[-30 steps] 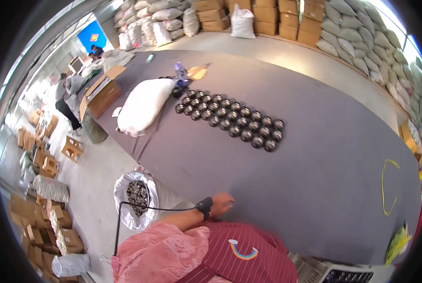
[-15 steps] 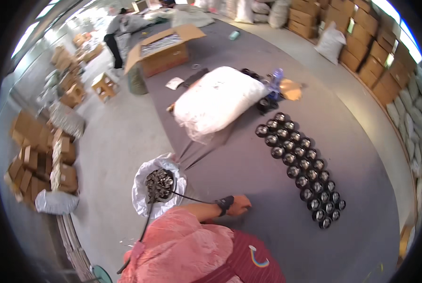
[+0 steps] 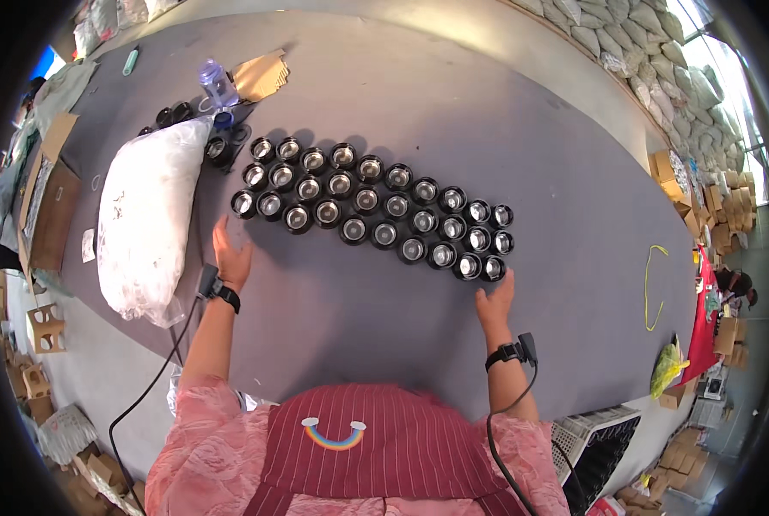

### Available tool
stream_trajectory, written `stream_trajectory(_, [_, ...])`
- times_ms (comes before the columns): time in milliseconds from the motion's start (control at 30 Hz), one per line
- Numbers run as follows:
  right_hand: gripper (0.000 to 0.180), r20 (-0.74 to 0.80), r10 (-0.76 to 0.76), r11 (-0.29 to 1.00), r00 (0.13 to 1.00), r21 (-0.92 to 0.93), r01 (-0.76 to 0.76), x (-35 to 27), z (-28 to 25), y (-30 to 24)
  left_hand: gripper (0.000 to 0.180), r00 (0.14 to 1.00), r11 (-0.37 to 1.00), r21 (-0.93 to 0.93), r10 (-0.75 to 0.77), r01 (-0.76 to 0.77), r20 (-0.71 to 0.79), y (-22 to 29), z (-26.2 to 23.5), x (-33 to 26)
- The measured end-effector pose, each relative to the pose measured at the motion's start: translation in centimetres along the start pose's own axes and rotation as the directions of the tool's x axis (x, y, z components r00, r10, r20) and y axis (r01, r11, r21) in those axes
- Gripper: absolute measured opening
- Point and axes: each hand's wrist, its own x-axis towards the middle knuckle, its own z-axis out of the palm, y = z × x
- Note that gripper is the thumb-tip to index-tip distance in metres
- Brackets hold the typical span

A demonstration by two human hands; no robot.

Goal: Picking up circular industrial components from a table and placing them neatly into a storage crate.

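Observation:
Several black round caps (image 3: 366,199) with shiny silvery insides stand in three long rows on the grey table (image 3: 384,318). My left hand (image 3: 232,258) is open beside the left end of the near row, fingers stretched forward and thumb apart. At the right end of that row, my right hand (image 3: 495,306) is also open, its fingertips close against the last cap (image 3: 493,268); whether they touch it I cannot tell. Neither hand holds anything. Each wrist wears a black strap with a cable.
Left of the rows lies a stuffed white plastic bag (image 3: 148,219), with a purple bottle (image 3: 218,83) and cardboard piece (image 3: 261,77) beyond. An open carton (image 3: 53,215) sits far left. On the right are a yellow cord (image 3: 653,288) and a black-and-white crate (image 3: 595,447) by the table edge.
The view has swung to the right, so the caps now lie in front of me. Both hands now reach to the two ends of the rows; earlier only one hand showed, low over the table.

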Motion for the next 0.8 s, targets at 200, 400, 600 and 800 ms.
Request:
stream_trajectory(200, [0.079,0.145,0.0,0.999,0.989,-0.05,0.007,2.9,-1.4,2.2,0.076,0.992,0.986,0.163,0.015,-0.036,0.126,0.2,2.4,4.9])
stream_trajectory(400, [0.08,0.118,0.025,0.994,0.993,-0.106,-0.012,1.1,-3.5,3.1,0.074,0.985,0.989,0.121,0.062,-0.082,0.161,-0.1,4.9,6.4])
stream_trajectory(600, [0.077,0.028,0.03,0.998,0.999,0.056,-0.032,1.1,-2.2,-2.0,0.071,0.966,0.981,0.187,-0.007,-0.043,0.257,-2.6,2.1,7.7])
stream_trajectory(800, [0.079,0.23,-0.112,0.994,0.967,0.015,0.111,2.8,1.0,-4.5,0.072,0.98,0.964,0.262,-0.095,0.046,0.176,-2.9,0.2,7.2])
